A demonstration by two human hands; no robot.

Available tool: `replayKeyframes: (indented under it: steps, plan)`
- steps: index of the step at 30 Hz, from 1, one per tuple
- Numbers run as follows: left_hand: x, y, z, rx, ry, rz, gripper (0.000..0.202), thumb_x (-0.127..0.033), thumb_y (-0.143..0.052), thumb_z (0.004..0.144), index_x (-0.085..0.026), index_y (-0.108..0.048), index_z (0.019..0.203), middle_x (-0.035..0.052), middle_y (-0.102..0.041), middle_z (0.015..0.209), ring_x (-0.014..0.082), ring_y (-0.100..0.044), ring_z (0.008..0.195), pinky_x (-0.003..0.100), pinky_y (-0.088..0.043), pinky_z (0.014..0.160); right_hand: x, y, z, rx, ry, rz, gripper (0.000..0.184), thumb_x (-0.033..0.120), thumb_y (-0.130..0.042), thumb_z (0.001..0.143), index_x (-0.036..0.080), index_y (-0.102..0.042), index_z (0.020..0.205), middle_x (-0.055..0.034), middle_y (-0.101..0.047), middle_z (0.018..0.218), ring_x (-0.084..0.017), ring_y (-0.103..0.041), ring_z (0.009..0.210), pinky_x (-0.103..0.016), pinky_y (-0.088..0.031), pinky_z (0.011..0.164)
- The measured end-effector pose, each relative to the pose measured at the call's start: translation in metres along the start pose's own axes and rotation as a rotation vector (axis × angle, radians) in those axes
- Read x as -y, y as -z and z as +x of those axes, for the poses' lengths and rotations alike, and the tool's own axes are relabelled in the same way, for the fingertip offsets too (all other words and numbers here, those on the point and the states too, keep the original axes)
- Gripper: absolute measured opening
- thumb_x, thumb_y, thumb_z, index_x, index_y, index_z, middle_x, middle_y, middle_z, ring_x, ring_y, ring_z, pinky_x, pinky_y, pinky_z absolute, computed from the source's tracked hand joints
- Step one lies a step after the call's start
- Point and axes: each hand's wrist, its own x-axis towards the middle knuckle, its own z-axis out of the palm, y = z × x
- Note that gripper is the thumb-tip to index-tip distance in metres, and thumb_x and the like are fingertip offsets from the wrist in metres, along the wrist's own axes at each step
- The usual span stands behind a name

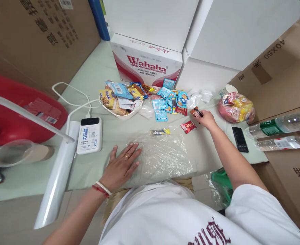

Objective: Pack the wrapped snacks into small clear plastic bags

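My left hand [123, 163] lies flat with fingers spread, its fingertips at the left edge of a clear plastic bag [165, 156] on the cloth. Farther out on the right, my right hand [205, 119] is closed in a pinch on a small brown snack packet [194, 111]. A dark curved piece shows at its fingertips, too small to name. Beside that hand lies a red snack packet [188, 127]. A thin yellow-and-dark packet [160, 132] rests on the far part of the clear bag. Blue snack packets [162, 102] are heaped beyond the hands.
A white bowl [123, 115] full of snacks stands behind a power bank [90, 136] with a white cable. At right are a filled snack bag [236, 108], a phone [240, 139] and plastic bottles [272, 128]. A Wahaha carton [147, 66] stands at the back.
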Motion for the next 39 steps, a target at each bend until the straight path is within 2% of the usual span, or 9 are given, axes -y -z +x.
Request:
replayKeyframes:
  steps: [3,6,9,13,18,23,29,35,39]
  plan:
    - [-0.006,-0.003,0.001,-0.069,0.013,0.008,0.055,-0.044,-0.040,0.105,-0.032,-0.041,0.159,0.0095,-0.040,0.166,0.0313,-0.041,0.153,0.068,-0.003,0.126,0.017,-0.001,0.011,-0.015,0.349,-0.028,0.045,0.040,-0.068,0.079,0.017,-0.070,0.118,-0.0121,-0.069,0.107,-0.030,-0.062,0.102,-0.037,-0.050,0.090]
    - [-0.008,-0.003,0.001,-0.089,0.007,0.016,0.055,-0.045,-0.043,0.104,-0.030,-0.044,0.157,0.0099,-0.041,0.165,0.0318,-0.042,0.152,0.068,-0.005,0.126,0.045,-0.010,0.029,0.026,0.486,-0.105,0.056,0.031,-0.069,0.077,0.015,-0.065,0.130,-0.0156,-0.065,0.121,-0.035,-0.058,0.112,-0.044,-0.047,0.100]
    - [-0.008,-0.001,0.001,-0.090,0.008,0.016,0.054,-0.044,-0.044,0.104,-0.030,-0.046,0.156,0.0094,-0.042,0.165,0.0314,-0.043,0.151,0.067,-0.007,0.127,0.064,-0.016,0.048,-0.013,0.427,-0.129,0.063,0.034,-0.067,0.081,0.013,-0.059,0.139,-0.0197,-0.060,0.134,-0.039,-0.055,0.121,-0.047,-0.046,0.104]
    - [-0.009,0.000,0.001,-0.090,0.026,0.004,0.054,-0.044,-0.045,0.103,-0.031,-0.047,0.156,0.0093,-0.043,0.165,0.0318,-0.042,0.152,0.067,-0.007,0.127,0.070,-0.016,0.060,0.043,0.390,-0.167,0.069,0.047,-0.076,0.078,0.014,-0.062,0.137,-0.0199,-0.061,0.134,-0.039,-0.058,0.121,-0.045,-0.048,0.102]
    - [-0.012,0.001,0.000,-0.081,0.039,-0.017,0.067,-0.054,-0.053,0.099,-0.028,-0.041,0.159,0.0123,-0.042,0.165,0.0327,-0.041,0.152,0.066,-0.003,0.128,0.067,-0.018,0.054,0.090,0.233,-0.141,0.062,0.046,-0.081,0.075,0.014,-0.067,0.127,-0.0176,-0.067,0.127,-0.034,-0.065,0.111,-0.038,-0.053,0.091]
    - [-0.013,0.001,-0.001,-0.067,0.049,-0.009,0.071,-0.059,-0.059,0.094,-0.028,-0.044,0.157,0.0124,-0.039,0.167,0.0337,-0.039,0.153,0.066,-0.002,0.128,0.055,-0.026,0.044,0.111,0.126,-0.024,0.070,0.054,-0.077,0.079,0.015,-0.062,0.135,-0.0143,-0.070,0.119,-0.030,-0.067,0.103,-0.037,-0.055,0.087]
    - [-0.014,0.004,0.000,-0.052,0.048,-0.029,0.067,-0.058,-0.059,0.094,-0.031,-0.048,0.154,0.0114,-0.040,0.167,0.0346,-0.039,0.153,0.068,-0.004,0.128,0.059,-0.030,0.039,-0.018,0.208,0.007,0.069,0.054,-0.080,0.076,0.017,-0.066,0.132,-0.0140,-0.062,0.124,-0.030,-0.063,0.107,-0.040,-0.053,0.095]
    - [-0.014,0.005,0.000,-0.057,0.050,-0.039,0.067,-0.053,-0.062,0.094,-0.030,-0.048,0.155,0.0122,-0.041,0.166,0.0351,-0.038,0.154,0.068,-0.004,0.128,0.073,-0.022,0.057,0.059,0.259,-0.051,0.070,0.056,-0.081,0.075,0.016,-0.067,0.131,-0.0144,-0.062,0.127,-0.030,-0.062,0.112,-0.038,-0.050,0.099]
    - [-0.014,0.005,-0.001,-0.062,0.039,-0.047,0.067,-0.054,-0.062,0.094,-0.030,-0.048,0.155,0.0117,-0.041,0.166,0.0343,-0.037,0.154,0.067,-0.004,0.128,0.076,-0.020,0.050,0.041,0.268,-0.071,0.059,0.053,-0.076,0.081,0.017,-0.068,0.127,-0.0137,-0.063,0.126,-0.029,-0.063,0.109,-0.037,-0.051,0.095]
